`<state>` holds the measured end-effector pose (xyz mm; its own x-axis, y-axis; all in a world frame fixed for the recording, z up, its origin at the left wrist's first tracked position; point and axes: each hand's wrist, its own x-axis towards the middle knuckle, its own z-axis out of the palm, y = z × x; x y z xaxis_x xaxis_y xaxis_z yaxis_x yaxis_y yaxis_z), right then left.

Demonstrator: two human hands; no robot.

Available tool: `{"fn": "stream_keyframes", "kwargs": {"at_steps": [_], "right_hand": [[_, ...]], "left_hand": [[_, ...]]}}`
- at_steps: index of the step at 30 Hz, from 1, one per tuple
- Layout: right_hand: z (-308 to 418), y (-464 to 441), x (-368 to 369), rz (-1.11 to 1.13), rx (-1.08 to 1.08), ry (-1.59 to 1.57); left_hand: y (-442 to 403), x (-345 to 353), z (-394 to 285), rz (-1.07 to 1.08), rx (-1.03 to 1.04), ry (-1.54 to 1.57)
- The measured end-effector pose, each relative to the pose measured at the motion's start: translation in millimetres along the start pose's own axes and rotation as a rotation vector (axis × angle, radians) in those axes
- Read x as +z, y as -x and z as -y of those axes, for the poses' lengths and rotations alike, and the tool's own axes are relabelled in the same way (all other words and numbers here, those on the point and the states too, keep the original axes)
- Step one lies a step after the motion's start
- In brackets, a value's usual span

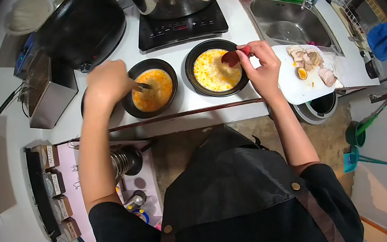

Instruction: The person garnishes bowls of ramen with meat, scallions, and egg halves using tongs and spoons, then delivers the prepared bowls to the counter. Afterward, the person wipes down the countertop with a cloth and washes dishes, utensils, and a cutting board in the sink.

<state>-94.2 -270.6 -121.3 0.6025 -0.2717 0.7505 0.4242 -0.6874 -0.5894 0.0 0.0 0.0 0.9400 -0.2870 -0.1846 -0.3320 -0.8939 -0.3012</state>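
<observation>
My left hand (108, 83) is closed round a utensil (141, 85) whose end dips into the orange soup of the left black bowl (175, 91). In my right hand (261, 64) is a red spoon (230, 59), pinched by its handle, with its bowl over the paler, yellow-dotted soup in the right black bowl (191, 79). Part of another dark bowl (83, 104) shows behind my left wrist. Right of my right hand, a white cutting board (293, 88) carries sliced meat (307, 58) and a halved egg (302, 73).
An induction cooker (182, 32) with a large steel pot (172, 5) stands behind the bowls. At the left are a black pot (87, 32) and a metal box (53, 93). A sink (284, 26) lies at the back right. Below the board is a bin (309, 117).
</observation>
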Motion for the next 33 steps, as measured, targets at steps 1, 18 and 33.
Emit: {"fn": "stream_keyframes", "kwargs": {"at_steps": [1,18,33], "right_hand": [[1.2,-1.0,-0.5,-0.002,-0.03,0.011],[-8.7,7.7,1.6,0.027,0.064,-0.028],[-14.3,-1.9,-18.1,-0.155,0.045,-0.008]], "left_hand": [[6.3,-10.1,1.2,0.014,-0.046,-0.001],[-13.1,54.4,-85.6,-0.038,0.203,0.65],[7.9,33.3,-105.8,-0.384,0.179,0.842]]}}
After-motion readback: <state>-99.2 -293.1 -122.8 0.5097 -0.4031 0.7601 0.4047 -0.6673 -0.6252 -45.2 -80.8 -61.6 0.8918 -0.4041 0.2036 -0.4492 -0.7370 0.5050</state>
